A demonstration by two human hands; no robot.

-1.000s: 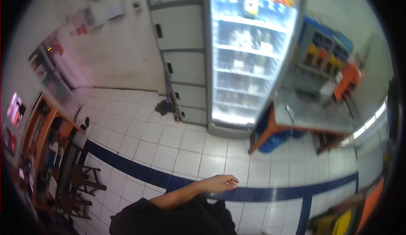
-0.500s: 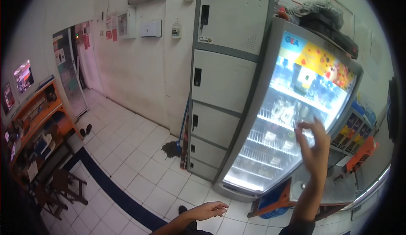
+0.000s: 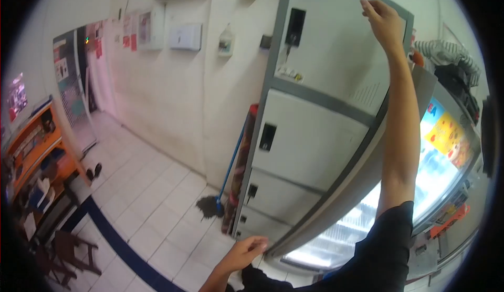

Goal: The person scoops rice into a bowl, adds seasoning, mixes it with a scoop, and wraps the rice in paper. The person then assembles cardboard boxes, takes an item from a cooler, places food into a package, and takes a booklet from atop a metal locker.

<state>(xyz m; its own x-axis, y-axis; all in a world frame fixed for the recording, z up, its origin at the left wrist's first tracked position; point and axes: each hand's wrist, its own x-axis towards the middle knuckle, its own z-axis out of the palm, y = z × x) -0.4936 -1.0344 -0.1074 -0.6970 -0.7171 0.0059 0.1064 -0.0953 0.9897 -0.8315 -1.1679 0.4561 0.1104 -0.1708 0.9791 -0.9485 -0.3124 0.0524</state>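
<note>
My right hand [image 3: 382,21] is raised in front of the top door of a grey metal locker [image 3: 336,40], near its upper right. Its fingers point left, bent and slightly apart, with nothing visible in them; I cannot tell whether they touch the door. Low in front of the locker, my left hand [image 3: 245,252] hangs with loosely bent fingers and holds nothing that I can see. A black latch [image 3: 296,28] with a key hanging below sits at the left of the top door. The lit drinks fridge [image 3: 443,160] is partly hidden behind my right arm.
A blue-handled mop [image 3: 212,206] leans beside the locker on the white tiled floor. Dark wooden stools [image 3: 76,250] and an orange shelf unit [image 3: 42,134] stand at left. Dark clothes and a bag [image 3: 457,79] lie on the fridge. A dispenser bottle [image 3: 226,42] hangs on the wall.
My right hand has risen from in front of the fridge to the top locker door. The view has turned and moved closer, so the locker looks larger. My left hand's fingers are more bent.
</note>
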